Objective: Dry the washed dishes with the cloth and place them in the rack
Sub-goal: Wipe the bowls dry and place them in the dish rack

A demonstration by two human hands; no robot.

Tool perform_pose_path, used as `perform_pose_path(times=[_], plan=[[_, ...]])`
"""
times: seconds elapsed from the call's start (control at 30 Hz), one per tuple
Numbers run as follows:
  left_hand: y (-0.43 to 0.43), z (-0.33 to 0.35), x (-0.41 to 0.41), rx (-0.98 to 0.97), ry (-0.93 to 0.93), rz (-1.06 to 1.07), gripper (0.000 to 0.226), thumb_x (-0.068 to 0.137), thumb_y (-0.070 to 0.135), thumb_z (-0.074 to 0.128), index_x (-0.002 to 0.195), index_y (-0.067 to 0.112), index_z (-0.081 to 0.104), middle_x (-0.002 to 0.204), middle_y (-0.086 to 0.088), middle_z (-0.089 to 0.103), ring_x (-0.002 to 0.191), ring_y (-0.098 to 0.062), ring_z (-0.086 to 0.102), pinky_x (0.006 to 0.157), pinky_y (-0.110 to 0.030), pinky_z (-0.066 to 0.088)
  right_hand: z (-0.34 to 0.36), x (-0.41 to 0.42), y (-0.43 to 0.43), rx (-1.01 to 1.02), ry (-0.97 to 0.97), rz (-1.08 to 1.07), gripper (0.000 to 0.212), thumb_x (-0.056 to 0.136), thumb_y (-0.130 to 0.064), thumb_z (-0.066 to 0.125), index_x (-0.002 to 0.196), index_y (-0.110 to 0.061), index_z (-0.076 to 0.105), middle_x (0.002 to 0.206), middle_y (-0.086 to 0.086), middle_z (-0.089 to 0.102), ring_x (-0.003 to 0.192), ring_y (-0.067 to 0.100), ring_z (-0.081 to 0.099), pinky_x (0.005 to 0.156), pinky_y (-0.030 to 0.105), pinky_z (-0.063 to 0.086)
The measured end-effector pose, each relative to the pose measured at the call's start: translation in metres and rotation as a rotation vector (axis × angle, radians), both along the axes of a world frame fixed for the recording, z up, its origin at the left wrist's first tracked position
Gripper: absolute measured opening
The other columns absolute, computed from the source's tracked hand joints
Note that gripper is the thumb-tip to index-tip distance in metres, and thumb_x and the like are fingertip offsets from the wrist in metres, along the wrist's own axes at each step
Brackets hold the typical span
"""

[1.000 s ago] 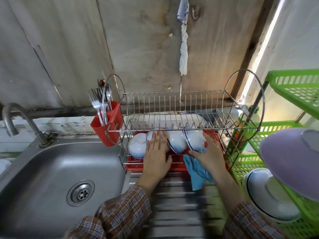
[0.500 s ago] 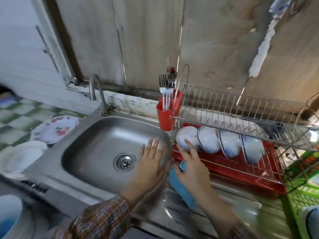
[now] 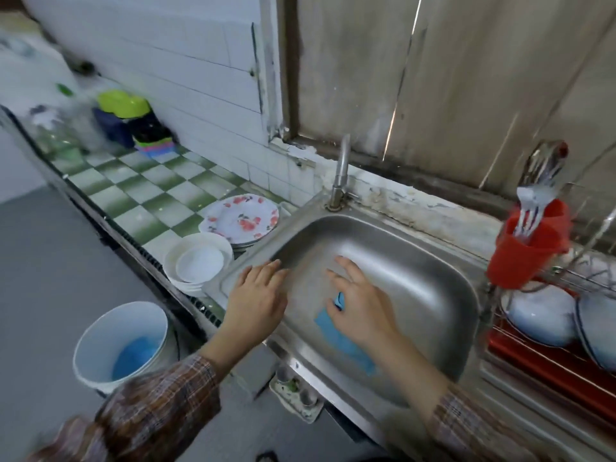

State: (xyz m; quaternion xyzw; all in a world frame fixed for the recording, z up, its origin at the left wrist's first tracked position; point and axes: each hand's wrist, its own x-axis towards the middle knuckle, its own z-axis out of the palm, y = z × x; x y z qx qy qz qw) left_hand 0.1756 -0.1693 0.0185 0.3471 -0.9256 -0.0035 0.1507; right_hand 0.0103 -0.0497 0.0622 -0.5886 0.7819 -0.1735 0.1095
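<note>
Both hands have left the rack and swung leftward; they now hang over the sink. Left hand is at the sink's left rim, fingers straight and close together, holding nothing. Right hand is over the basin, forefingers stretched out, with the blue cloth held under the palm and trailing back toward the wrist. Which fingers hold the cloth I can't make out.

Undried dishes sit on the checkered counter left of the sink: a floral plate on a pile, and a stack of white bowls just in front of it.

At the right edge, the rack holds white bowls on edge over a red tray. A red cutlery holder with forks hangs on the rack's near end. Tap stands behind the basin. White bucket sits on the floor, lower left.
</note>
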Motion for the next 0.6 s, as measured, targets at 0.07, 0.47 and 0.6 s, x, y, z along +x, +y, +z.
perform_pose_path(times=[0.07, 0.47, 0.6], plan=[[-0.026, -0.004, 0.022, 0.017, -0.009, 0.066, 0.042, 0.082, 0.026, 0.039, 0.110, 0.013, 0.068, 0.114, -0.010, 0.068, 0.101, -0.029, 0.066, 0.089, -0.045, 0.052, 0.003, 0.014, -0.028, 0.006, 0.010, 0.063, 0.053, 0.094, -0.029, 0.053, 0.146, -0.033, 0.041, 0.160, -0.016, 0.015, 0.121, 0.017, 0.055, 0.095, 0.033, 0.048], [-0.161, -0.058, 0.106, 0.214, -0.291, 0.151, 0.037, 0.100, 0.028, 0.042, 0.134, 0.019, 0.054, 0.147, -0.005, 0.045, 0.139, -0.023, 0.036, 0.112, -0.034, 0.024, 0.002, 0.083, -0.185, 0.176, 0.129, 0.314, 0.059, 0.088, -0.015, 0.054, 0.144, -0.030, 0.046, 0.157, -0.012, 0.026, 0.129, 0.022, 0.048, 0.097, 0.035, 0.047], [-0.190, -0.066, 0.113, 0.295, -0.405, 0.043, 0.069, 0.093, 0.057, 0.013, 0.137, 0.020, 0.051, 0.146, 0.000, 0.047, 0.139, -0.019, 0.035, 0.113, -0.035, 0.018, 0.002, 0.099, -0.229, 0.320, 0.189, 0.425, 0.065, 0.083, -0.012, 0.059, 0.145, -0.024, 0.043, 0.158, -0.014, 0.025, 0.132, 0.021, 0.045, 0.097, 0.036, 0.047]])
